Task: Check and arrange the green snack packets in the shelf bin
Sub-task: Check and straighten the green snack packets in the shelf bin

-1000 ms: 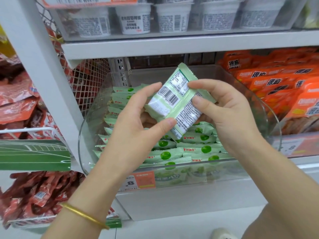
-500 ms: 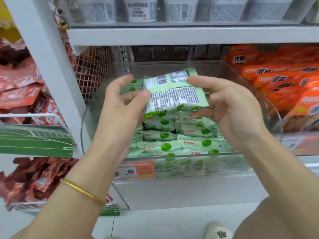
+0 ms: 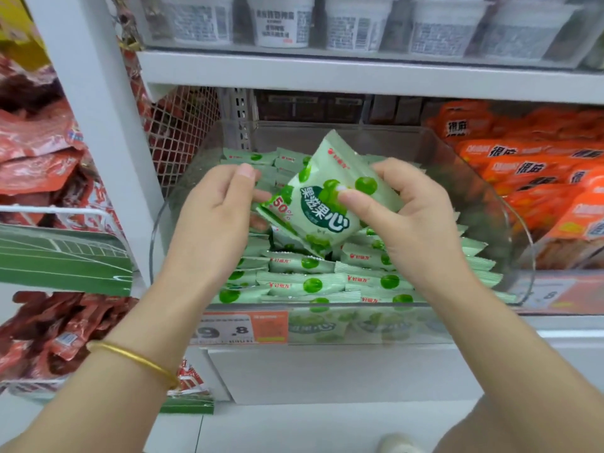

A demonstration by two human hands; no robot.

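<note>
In the centre of the frame the right hand [image 3: 415, 217] pinched one green snack packet [image 3: 320, 210], tilted, above the other packets [image 3: 304, 282] in the clear bin [image 3: 490, 204], while the left hand [image 3: 212, 210] was at its left edge, its grip unclear.

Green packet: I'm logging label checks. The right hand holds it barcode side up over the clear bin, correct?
No. The head view shows the right hand holding the green packet over the clear bin printed front up, with green fruit and lettering showing, not the barcode side.
</note>
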